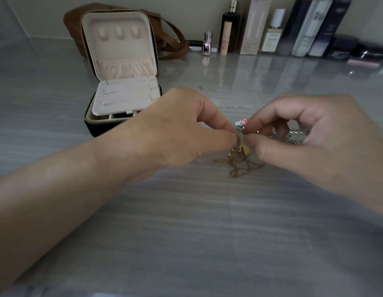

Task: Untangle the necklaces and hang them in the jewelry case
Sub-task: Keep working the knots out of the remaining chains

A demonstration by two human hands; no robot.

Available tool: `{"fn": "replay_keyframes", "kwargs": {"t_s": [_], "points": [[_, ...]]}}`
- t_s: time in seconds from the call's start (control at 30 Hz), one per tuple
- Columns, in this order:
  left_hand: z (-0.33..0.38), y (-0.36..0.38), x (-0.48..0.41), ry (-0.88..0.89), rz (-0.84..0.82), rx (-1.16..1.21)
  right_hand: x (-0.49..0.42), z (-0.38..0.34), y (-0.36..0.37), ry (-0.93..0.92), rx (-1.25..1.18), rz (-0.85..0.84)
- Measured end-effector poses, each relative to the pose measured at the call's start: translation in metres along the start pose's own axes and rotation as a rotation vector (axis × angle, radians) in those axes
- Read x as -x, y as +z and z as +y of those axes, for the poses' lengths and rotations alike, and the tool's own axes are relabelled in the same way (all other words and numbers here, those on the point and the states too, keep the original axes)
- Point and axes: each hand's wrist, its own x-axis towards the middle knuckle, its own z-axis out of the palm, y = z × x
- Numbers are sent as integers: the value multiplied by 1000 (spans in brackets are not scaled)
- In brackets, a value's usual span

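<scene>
Right of the open case [122,67], the left hand [182,129] and right hand [310,133] each pinched the gold necklace [239,163], its tangle resting on the tabletop [186,232], a silver necklace [293,136] farther right.

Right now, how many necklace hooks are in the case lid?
3, in a row across the top of the open jewelry case lid: left hook, middle hook, right hook. All are empty, and none looks hidden.
</scene>
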Motion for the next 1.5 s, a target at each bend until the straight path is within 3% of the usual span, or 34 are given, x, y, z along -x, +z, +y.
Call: {"fn": "replay_keyframes", "kwargs": {"t_s": [0.2,0.33,1.03,1.13,1.33,1.5], "points": [[2,2,0,-3,11,8,3,-2,5,-109,187,46],[3,4,0,-11,11,21,3,-2,6,-87,218,46],[-3,-4,-4,-96,-69,247,-3,-6,0,98,-129,28],[-3,-4,-4,-104,-101,280,-1,-6,0,61,-93,-1],[-3,-4,-4,-110,-118,310,1,-1,1,-132,106,102],[-2,-4,-3,-111,-119,323,1,-1,4,-159,110,124]]}}
